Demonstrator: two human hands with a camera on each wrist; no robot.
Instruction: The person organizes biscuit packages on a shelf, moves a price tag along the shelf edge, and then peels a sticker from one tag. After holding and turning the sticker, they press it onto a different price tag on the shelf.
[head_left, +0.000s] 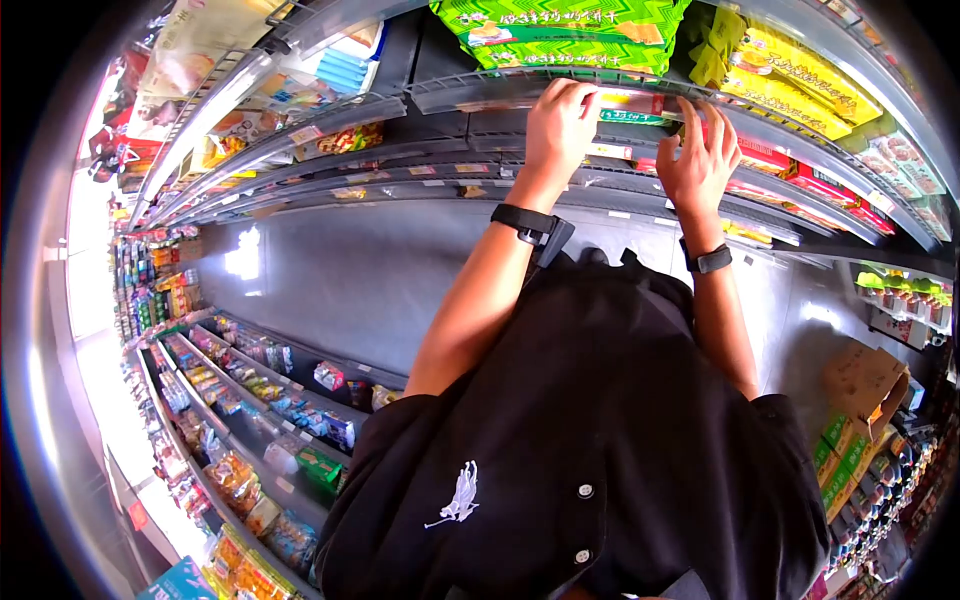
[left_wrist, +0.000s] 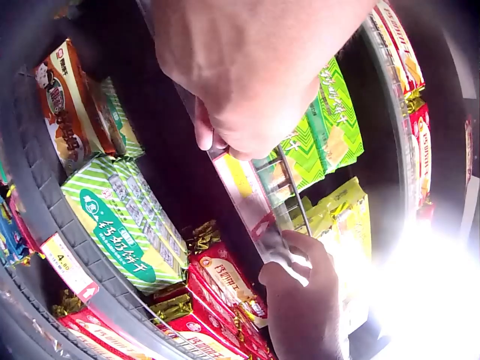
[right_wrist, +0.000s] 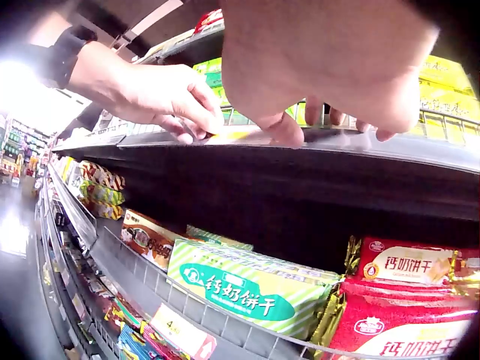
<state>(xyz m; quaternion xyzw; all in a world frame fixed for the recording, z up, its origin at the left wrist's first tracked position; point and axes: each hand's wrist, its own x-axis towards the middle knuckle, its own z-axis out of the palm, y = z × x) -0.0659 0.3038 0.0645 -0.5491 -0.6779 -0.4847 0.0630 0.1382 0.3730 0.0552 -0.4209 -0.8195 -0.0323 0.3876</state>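
Note:
A yellow, white and red price label [head_left: 632, 101] lies along the front edge of a grey shelf at the person's chest height. My left hand [head_left: 563, 130] pinches its left end between thumb and finger. At the other end, my right hand [head_left: 703, 150] touches the shelf's edge strip [left_wrist: 268, 244] with its fingers spread and its thumb low in front. Behind the label, a low wire rail [left_wrist: 294, 187] holds back green biscuit packs [head_left: 565, 35]. Yellow biscuit packs [head_left: 790, 80] stand behind the right hand.
On the shelf below sit a green-striped biscuit box [right_wrist: 247, 289], red biscuit packs [right_wrist: 409, 300] and a brown box [right_wrist: 146, 238], with a white price tag [right_wrist: 182, 330] on its edge. Another snack rack [head_left: 260, 430] runs behind the person. A cardboard box [head_left: 862, 385] stands at the right.

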